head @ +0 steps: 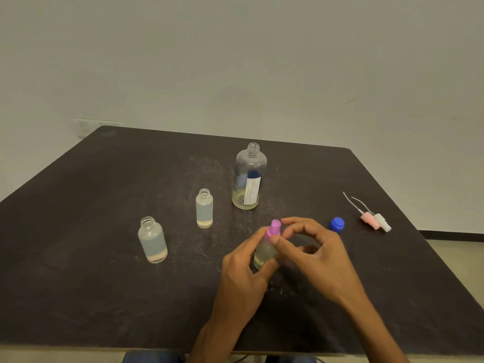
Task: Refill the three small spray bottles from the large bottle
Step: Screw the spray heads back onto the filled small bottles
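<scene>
**Head view: both hands on the pink-capped bottle**

I see my left hand (246,268) gripping the small spray bottle (264,254) by its body, in front of the large bottle (248,179), while my right hand (311,247) pinches its pink spray cap (273,230). Left of the large bottle, two uncapped small bottles (204,208) (152,241) stand on the surface (104,284). Right of it lie a blue cap (337,224) and two spray heads (375,220).

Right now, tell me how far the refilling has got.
Done, it seems: one small bottle holds pale liquid to well up its body, and the large bottle stands uncapped and nearly drained. In hand: the left hand grips that bottle while the right hand pinches its pink sprayer. Left: two open bottles with only a little at the bottom, two sprayers and the blue cap lying aside.
</scene>
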